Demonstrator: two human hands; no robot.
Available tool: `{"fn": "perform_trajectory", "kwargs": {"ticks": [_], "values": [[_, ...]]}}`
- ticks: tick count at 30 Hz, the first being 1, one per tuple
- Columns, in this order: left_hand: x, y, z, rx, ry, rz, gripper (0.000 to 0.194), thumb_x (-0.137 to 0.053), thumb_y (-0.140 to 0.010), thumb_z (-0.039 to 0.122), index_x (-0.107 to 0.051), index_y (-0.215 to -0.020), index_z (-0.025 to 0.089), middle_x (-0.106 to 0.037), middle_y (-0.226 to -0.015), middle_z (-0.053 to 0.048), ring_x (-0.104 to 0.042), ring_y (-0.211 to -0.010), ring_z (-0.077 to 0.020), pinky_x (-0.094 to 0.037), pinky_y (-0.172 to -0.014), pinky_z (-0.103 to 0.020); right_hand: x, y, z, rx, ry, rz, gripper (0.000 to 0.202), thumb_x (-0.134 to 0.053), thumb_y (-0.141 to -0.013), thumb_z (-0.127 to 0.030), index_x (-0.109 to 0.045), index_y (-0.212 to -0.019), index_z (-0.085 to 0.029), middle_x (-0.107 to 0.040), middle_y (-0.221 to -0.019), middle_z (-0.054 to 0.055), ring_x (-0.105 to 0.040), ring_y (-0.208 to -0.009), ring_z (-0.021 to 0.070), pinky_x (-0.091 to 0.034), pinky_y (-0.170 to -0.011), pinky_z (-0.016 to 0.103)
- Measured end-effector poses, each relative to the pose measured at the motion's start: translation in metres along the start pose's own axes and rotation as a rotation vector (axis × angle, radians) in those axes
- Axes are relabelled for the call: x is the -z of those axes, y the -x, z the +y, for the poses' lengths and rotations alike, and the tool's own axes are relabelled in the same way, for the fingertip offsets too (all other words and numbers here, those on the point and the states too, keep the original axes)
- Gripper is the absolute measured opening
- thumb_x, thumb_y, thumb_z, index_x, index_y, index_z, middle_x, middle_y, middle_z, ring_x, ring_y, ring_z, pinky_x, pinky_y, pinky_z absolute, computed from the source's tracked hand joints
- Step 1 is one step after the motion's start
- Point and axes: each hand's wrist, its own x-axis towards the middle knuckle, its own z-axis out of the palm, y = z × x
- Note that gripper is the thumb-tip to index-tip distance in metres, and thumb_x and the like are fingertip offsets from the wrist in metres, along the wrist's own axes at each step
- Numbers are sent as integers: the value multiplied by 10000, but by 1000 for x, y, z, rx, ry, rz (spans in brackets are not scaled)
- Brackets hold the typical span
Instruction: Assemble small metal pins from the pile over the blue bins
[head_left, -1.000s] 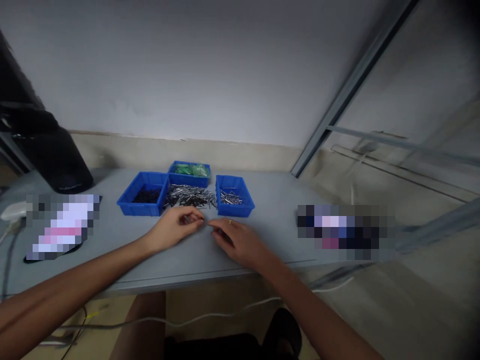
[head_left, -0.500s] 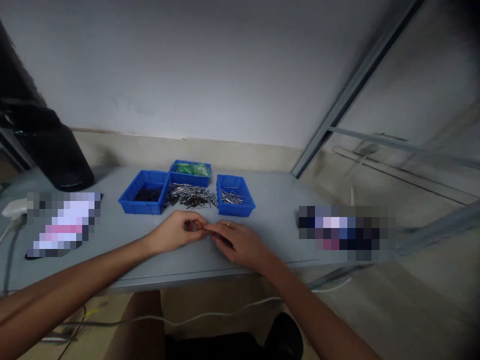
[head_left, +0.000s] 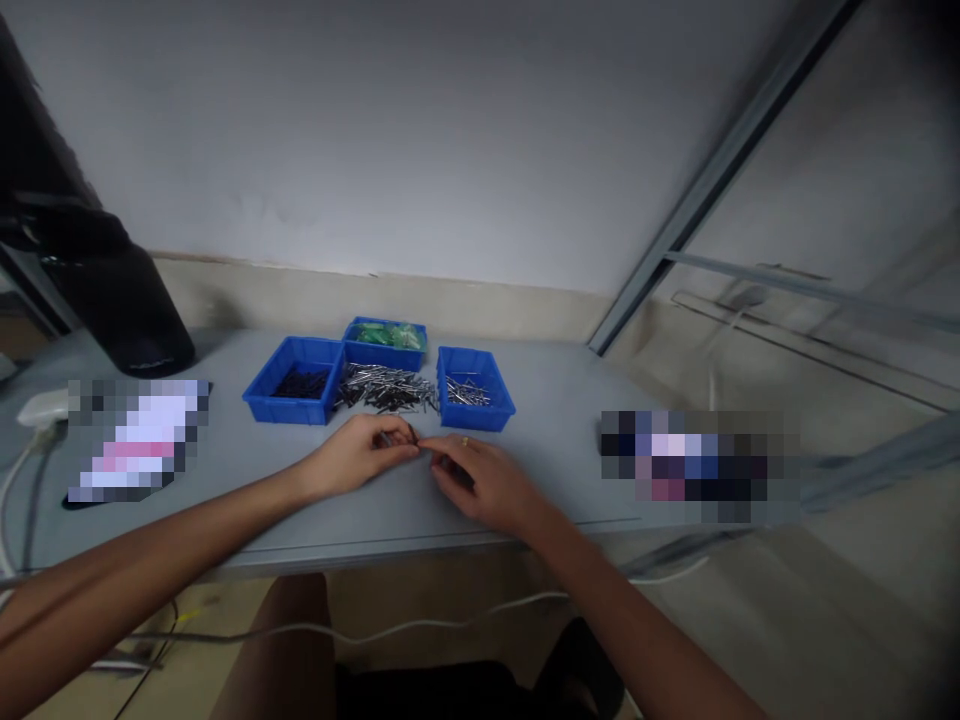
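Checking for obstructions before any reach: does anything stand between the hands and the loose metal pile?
No, nothing visible stands between the left hand or right hand and the loose metal pile; the left tray, back tray and right tray border its other sides.

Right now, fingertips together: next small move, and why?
I'd probably ease the right hand slightly away from the left hand: their fingertips meet in front of the loose pile, and I can't tell what, if anything, is between them.

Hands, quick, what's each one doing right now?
Left hand: fingertips together, held item unclear.
Right hand: fingers meeting the left's, any held item too small to tell.
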Motion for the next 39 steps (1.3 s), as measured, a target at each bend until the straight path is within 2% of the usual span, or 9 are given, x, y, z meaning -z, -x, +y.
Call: {"fn": "perform_trajectory", "kwargs": {"ticks": [3, 5, 9, 12, 17, 27, 39], "values": [[0, 2, 0, -51, -69, -29, 162, -530, -845, 278, -608, -771, 157, -612, -716, 6, -544, -695, -126, -430, -640, -228, 0, -1, 0, 6, -35, 28, 326, -410, -928, -229, -514, -1237, -215, -662, -1091, 74, -615, -933, 186, -472, -822, 321], [-1, 4, 0, -89, -113, -90, 153, -516, -857, 254, -609, -787, 155, -609, -724, 4, -540, -688, -124, -429, -646, -229, 0, -1, 0, 15, -42, 26, 351, -390, -943, -233, -481, -1281, -224, -647, -1134, 77, -608, -978, 188, -473, -848, 330], [-2, 6, 1, -127, -126, -190, 118, -531, -845, 216, -628, -815, 158, -645, -786, -13, -557, -710, -128, -436, -664, -232, 0, -2, 0, 27, 1, -22, 309, -391, -951, -234, -535, -1224, -242, -664, -1075, 62, -608, -970, 191, -482, -839, 336], [-2, 5, 1, -60, -72, -194, 102, -546, -828, 213, -634, -819, 162, -650, -746, 4, -554, -678, -119, -434, -644, -222, -2, -3, 1, 22, 19, 1, 238, -419, -945, -242, -589, -1110, -227, -672, -1008, 54, -614, -932, 184, -481, -818, 315], [-1, 3, 0, 0, -59, -123, 137, -554, -818, 260, -635, -841, 152, -611, -689, 14, -535, -639, -114, -429, -607, -212, -4, -2, 6, -10, 42, 53, 173, -441, -943, -249, -588, -1022, -202, -669, -960, 56, -616, -895, 181, -471, -794, 307], [3, 3, 0, -146, -227, 70, 168, -540, -851, 288, -655, -867, 166, -630, -761, -13, -567, -709, -134, -436, -637, -234, -2, -4, 3, -54, 62, 95, 180, -439, -936, -241, -582, -1037, -199, -663, -941, 66, -615, -860, 190, -469, -778, 319], [4, 5, -4, -321, -405, 112, 152, -511, -879, 242, -639, -930, 178, -630, -811, -34, -581, -791, -154, -467, -727, -276, -2, -5, 2, -66, 59, 78, 173, -433, -937, -241, -584, -1006, -193, -669, -942, 64, -622, -872, 185, -472, -785, 319]]}}
